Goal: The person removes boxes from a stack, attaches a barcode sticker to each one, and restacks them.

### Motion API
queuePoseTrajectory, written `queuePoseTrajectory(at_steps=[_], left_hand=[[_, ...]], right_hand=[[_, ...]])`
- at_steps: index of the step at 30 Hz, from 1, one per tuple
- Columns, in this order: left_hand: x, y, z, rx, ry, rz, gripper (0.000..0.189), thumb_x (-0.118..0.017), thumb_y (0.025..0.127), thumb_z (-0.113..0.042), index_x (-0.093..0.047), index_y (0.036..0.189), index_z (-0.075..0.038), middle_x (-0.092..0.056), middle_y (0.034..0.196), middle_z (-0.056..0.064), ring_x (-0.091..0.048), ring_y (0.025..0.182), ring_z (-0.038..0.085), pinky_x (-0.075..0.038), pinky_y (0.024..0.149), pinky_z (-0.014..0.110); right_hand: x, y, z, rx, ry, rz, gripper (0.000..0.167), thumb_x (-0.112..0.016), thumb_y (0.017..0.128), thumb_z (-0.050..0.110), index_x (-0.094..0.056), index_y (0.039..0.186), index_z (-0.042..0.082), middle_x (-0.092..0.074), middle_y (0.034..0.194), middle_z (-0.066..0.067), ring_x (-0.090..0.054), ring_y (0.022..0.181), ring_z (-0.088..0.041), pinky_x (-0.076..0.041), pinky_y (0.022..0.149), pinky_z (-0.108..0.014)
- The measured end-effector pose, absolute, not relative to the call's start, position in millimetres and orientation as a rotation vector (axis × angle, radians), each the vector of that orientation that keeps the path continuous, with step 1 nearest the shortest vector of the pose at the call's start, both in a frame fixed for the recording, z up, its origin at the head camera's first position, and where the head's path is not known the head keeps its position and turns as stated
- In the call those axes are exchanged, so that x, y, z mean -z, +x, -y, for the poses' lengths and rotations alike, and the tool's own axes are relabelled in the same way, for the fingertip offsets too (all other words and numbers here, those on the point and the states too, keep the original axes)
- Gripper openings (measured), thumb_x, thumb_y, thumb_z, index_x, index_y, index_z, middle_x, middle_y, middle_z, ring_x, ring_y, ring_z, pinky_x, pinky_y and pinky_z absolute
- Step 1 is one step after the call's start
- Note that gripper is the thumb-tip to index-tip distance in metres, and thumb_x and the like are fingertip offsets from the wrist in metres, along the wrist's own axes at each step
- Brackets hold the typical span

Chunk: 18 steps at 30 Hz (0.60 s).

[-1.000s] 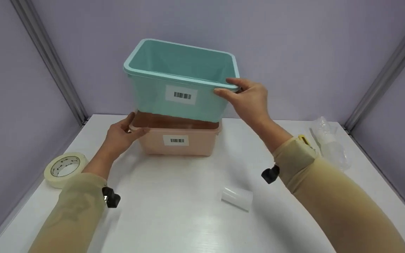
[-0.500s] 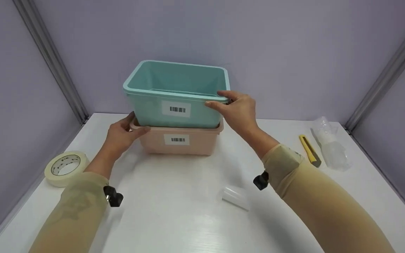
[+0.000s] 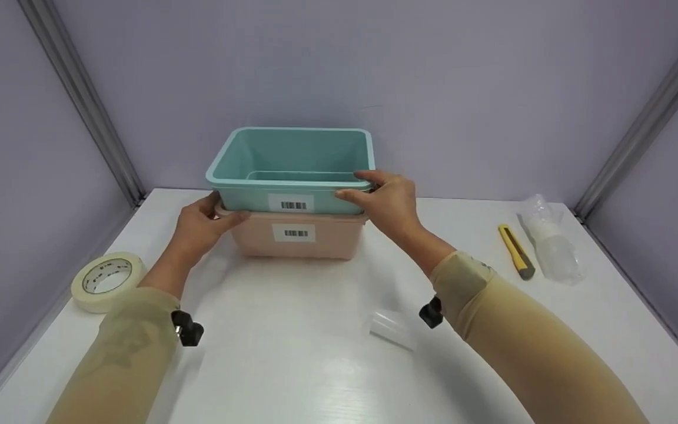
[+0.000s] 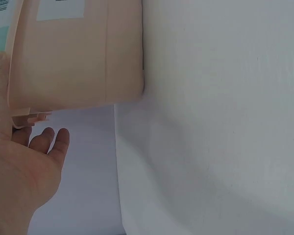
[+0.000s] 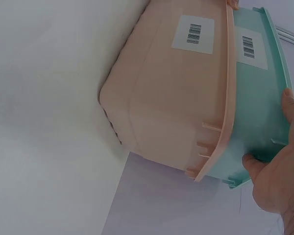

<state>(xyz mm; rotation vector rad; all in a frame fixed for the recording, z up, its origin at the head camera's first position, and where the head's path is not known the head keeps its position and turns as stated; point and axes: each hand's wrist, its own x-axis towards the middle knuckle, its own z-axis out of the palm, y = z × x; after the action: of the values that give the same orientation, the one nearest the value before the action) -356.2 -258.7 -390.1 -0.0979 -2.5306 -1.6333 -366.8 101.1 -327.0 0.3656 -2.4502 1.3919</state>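
A teal plastic bin sits partly sunk inside a pink plastic bin at the back of the table. Each bin carries a white barcode label on its front. My right hand grips the teal bin's rim at its front right corner, thumb in front. At the pink bin's left end, my left hand holds the rim, with the thumb along the front edge. In the left wrist view, some fingers of the left hand show below the pink bin's corner. The inside of the pink bin is hidden by the teal one.
A roll of masking tape lies at the left, beside the left forearm. Toward the front lies a short clear plastic piece. A yellow utility knife and a clear plastic-wrapped item lie at the right. Walls enclose the back and sides.
The teal bin has come down from above the pink bin and levelled out, now nested partway into it. My right hand moved down with it; the left hand stayed on the pink rim.
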Motion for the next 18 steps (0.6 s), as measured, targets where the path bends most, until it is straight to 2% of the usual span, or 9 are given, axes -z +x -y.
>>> queuePoseTrajectory(at_steps=[4, 7, 11, 18], left_hand=[[390.9, -356.3, 255.8, 1.652, -0.092, 2.499, 0.1, -0.086, 0.086, -0.055, -0.043, 0.161, -0.005, -0.046, 0.163, 0.009, -0.034, 0.155, 0.026, -0.034, 0.123, 0.045], [389.5, -356.9, 252.4, 1.674, -0.095, 2.486, 0.095, -0.087, 0.087, -0.051, -0.046, 0.159, -0.005, -0.049, 0.161, 0.01, -0.035, 0.155, 0.026, -0.032, 0.124, 0.045], [385.7, -356.8, 251.0, 1.713, -0.094, 2.481, 0.096, -0.087, 0.089, -0.046, -0.041, 0.162, -0.005, -0.043, 0.166, 0.01, -0.029, 0.158, 0.026, -0.029, 0.125, 0.043], [383.3, -347.9, 264.9, 1.668, -0.067, 2.549, 0.109, -0.084, 0.092, -0.047, -0.016, 0.171, -0.015, -0.016, 0.176, 0.003, -0.016, 0.161, 0.03, -0.028, 0.125, 0.045]], right_hand=[[335.0, -364.6, -102.3, -1.343, 0.384, 2.48, 0.059, -0.092, 0.085, 0.04, -0.075, 0.134, 0.011, -0.076, 0.118, -0.004, -0.068, 0.097, -0.015, -0.059, 0.079, -0.03], [339.5, -363.7, -104.0, -1.288, 0.37, 2.523, 0.063, -0.09, 0.086, 0.043, -0.072, 0.138, 0.011, -0.072, 0.134, -0.006, -0.067, 0.116, -0.019, -0.059, 0.092, -0.034], [344.4, -365.1, -107.7, -1.254, 0.36, 2.589, 0.067, -0.086, 0.09, 0.043, -0.066, 0.146, 0.013, -0.063, 0.148, -0.008, -0.056, 0.14, -0.024, -0.052, 0.107, -0.038], [347.3, -363.8, -138.4, -1.315, 0.352, 2.62, 0.074, -0.083, 0.092, 0.047, -0.056, 0.156, 0.022, -0.051, 0.16, -0.006, -0.05, 0.146, -0.032, -0.051, 0.109, -0.043]])
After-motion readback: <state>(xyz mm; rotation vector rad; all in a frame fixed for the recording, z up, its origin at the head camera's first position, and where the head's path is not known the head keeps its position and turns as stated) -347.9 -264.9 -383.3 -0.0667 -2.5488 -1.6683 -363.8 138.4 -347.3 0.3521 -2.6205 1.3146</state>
